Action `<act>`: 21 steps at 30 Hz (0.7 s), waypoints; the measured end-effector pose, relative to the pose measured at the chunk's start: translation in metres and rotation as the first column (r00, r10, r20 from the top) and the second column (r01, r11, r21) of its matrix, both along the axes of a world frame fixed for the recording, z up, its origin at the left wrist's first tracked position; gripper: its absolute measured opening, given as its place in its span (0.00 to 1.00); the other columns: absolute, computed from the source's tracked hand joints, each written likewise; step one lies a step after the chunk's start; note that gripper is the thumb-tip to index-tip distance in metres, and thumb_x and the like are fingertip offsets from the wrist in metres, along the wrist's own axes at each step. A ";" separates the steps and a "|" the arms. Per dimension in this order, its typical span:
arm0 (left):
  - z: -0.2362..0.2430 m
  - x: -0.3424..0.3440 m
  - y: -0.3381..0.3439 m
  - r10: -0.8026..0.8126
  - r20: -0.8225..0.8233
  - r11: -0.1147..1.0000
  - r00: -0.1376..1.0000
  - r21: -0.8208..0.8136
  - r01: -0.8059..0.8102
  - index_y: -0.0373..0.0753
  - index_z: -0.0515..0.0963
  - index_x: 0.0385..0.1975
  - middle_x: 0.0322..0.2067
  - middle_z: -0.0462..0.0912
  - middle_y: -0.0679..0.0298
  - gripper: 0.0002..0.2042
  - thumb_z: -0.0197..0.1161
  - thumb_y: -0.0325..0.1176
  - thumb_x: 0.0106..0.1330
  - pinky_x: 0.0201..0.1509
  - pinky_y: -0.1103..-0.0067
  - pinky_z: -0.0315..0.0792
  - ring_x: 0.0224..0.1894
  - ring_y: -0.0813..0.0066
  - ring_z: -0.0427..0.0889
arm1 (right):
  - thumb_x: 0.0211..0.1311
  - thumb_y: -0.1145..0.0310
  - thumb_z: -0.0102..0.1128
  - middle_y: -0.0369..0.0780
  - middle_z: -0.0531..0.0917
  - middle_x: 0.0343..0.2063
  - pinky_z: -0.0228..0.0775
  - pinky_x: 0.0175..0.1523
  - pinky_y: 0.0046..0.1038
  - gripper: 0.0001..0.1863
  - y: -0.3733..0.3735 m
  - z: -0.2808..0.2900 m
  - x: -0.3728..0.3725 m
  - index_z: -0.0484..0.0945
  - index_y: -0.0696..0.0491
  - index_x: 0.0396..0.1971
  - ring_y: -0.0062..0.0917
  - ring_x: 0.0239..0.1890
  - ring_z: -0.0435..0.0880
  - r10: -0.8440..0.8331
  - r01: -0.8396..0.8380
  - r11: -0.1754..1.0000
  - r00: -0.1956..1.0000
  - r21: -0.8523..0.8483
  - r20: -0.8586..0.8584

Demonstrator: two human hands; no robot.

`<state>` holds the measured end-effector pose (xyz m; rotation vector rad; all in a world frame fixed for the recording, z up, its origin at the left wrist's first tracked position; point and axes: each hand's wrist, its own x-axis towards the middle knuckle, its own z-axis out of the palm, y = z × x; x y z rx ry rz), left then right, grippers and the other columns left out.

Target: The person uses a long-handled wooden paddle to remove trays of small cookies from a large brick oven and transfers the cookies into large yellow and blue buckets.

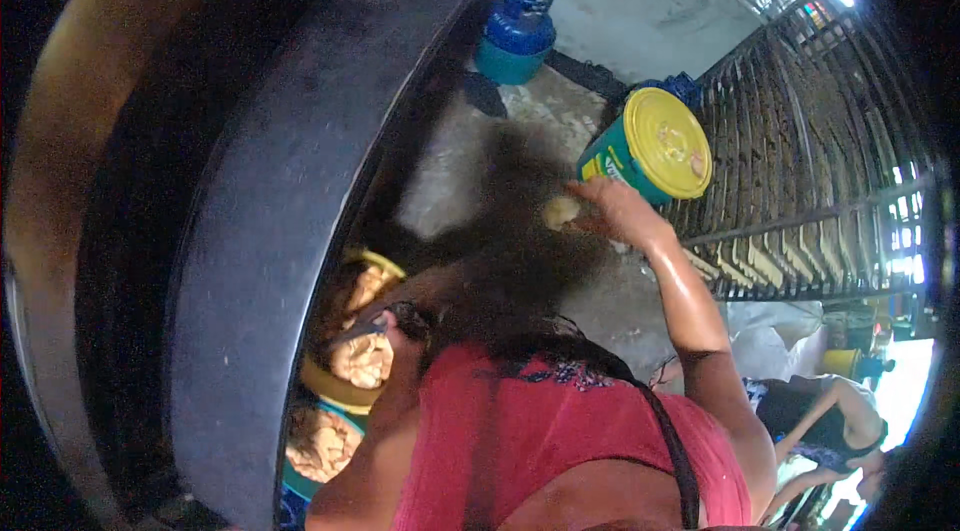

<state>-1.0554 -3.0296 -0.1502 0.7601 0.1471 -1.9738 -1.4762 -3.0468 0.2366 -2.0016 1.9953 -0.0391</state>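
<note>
My right hand [610,211] is reached out beside a green bucket with a yellow lid [668,143], its fingers curled on a small pale round lump [560,212]. My left hand [398,323] is low on the left, beside containers of pale brown crinkled pieces [362,361], with something dark at it; its fingers are too dim to make out. More such pieces fill a green-rimmed tub [318,446] below.
A long dark metal ledge [250,261] runs down my left side. A blue gas cylinder [515,41] stands on the concrete floor [435,196]. A slatted rack [800,151] lines the right, and another person [825,431] is at the lower right.
</note>
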 end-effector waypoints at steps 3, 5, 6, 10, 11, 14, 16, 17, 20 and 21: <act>0.014 -0.035 -0.041 0.033 0.149 0.997 0.988 0.065 -0.044 0.38 0.72 0.50 0.45 0.77 0.58 0.27 0.55 0.57 0.63 0.54 0.64 0.72 0.46 0.61 0.76 | 0.49 0.63 0.68 0.48 0.78 0.37 0.70 0.45 0.41 0.32 -0.056 0.021 -0.075 0.70 0.51 0.56 0.45 0.41 0.77 0.043 -0.027 0.990 0.993 -0.140 0.110; 0.033 -0.060 -0.078 0.025 0.281 0.992 0.959 0.115 -0.060 0.38 0.72 0.50 0.44 0.77 0.59 0.27 0.55 0.56 0.63 0.53 0.64 0.72 0.46 0.61 0.76 | 0.49 0.63 0.68 0.48 0.78 0.39 0.71 0.45 0.40 0.31 -0.114 0.042 -0.114 0.70 0.49 0.56 0.44 0.42 0.77 0.025 -0.003 0.992 0.985 -0.126 0.171; 0.044 -0.074 -0.099 0.034 0.312 0.990 0.950 0.117 -0.074 0.38 0.72 0.50 0.44 0.77 0.59 0.27 0.55 0.56 0.64 0.53 0.64 0.72 0.46 0.61 0.76 | 0.49 0.63 0.69 0.47 0.79 0.40 0.71 0.46 0.38 0.31 -0.149 0.054 -0.137 0.71 0.49 0.56 0.43 0.43 0.77 -0.004 -0.001 0.999 0.994 0.046 0.113; 0.061 -0.134 -0.188 0.088 0.403 0.986 0.911 0.097 -0.138 0.38 0.72 0.50 0.44 0.77 0.59 0.26 0.54 0.56 0.64 0.51 0.65 0.72 0.45 0.61 0.76 | 0.49 0.62 0.71 0.44 0.79 0.45 0.72 0.51 0.33 0.31 -0.304 0.085 -0.231 0.73 0.51 0.55 0.36 0.45 0.79 0.196 -0.223 0.918 0.974 -0.329 -0.115; 0.063 -0.143 -0.204 0.117 0.430 0.980 0.895 0.096 -0.174 0.38 0.72 0.50 0.44 0.77 0.60 0.26 0.54 0.56 0.64 0.51 0.65 0.73 0.45 0.62 0.76 | 0.49 0.61 0.71 0.44 0.79 0.46 0.71 0.52 0.33 0.31 -0.346 0.118 -0.222 0.73 0.53 0.54 0.35 0.46 0.79 0.240 -0.229 0.869 0.970 -0.438 -0.032; 0.070 -0.176 -0.244 0.211 0.494 0.956 0.843 0.077 -0.284 0.39 0.72 0.50 0.44 0.77 0.60 0.26 0.54 0.55 0.64 0.50 0.66 0.73 0.44 0.62 0.76 | 0.51 0.55 0.69 0.44 0.79 0.49 0.69 0.56 0.34 0.34 -0.471 0.184 -0.234 0.70 0.57 0.56 0.33 0.49 0.78 0.340 -0.116 0.752 0.911 -0.649 0.231; 0.074 -0.207 -0.279 0.285 0.510 0.933 0.812 0.048 -0.357 0.39 0.72 0.50 0.44 0.77 0.60 0.26 0.54 0.55 0.65 0.49 0.66 0.73 0.44 0.62 0.76 | 0.52 0.49 0.67 0.44 0.78 0.49 0.69 0.57 0.34 0.39 -0.564 0.232 -0.257 0.68 0.57 0.58 0.33 0.51 0.77 0.320 -0.033 0.676 0.913 -0.736 0.253; 0.075 -0.222 -0.289 0.320 0.526 0.915 0.788 0.045 -0.402 0.39 0.72 0.50 0.43 0.77 0.61 0.25 0.54 0.55 0.65 0.49 0.66 0.73 0.43 0.62 0.76 | 0.51 0.45 0.66 0.45 0.79 0.49 0.69 0.57 0.33 0.41 -0.605 0.247 -0.263 0.66 0.58 0.59 0.33 0.52 0.76 0.270 0.051 0.682 0.909 -0.730 0.316; 0.092 -0.258 -0.309 0.450 0.549 0.831 0.704 0.032 -0.556 0.39 0.72 0.50 0.43 0.77 0.61 0.25 0.54 0.55 0.65 0.48 0.67 0.74 0.43 0.63 0.76 | 0.49 0.40 0.66 0.47 0.75 0.51 0.68 0.58 0.36 0.47 -0.727 0.289 -0.281 0.62 0.58 0.62 0.35 0.56 0.72 0.369 0.206 0.782 0.607 -0.588 0.704; 0.097 -0.271 -0.313 0.486 0.559 0.798 0.672 0.030 -0.601 0.39 0.72 0.50 0.43 0.77 0.61 0.25 0.54 0.55 0.65 0.47 0.67 0.74 0.43 0.63 0.76 | 0.49 0.40 0.66 0.47 0.74 0.53 0.68 0.58 0.38 0.49 -0.758 0.301 -0.288 0.60 0.58 0.63 0.36 0.58 0.71 0.388 0.210 0.815 0.493 -0.540 0.778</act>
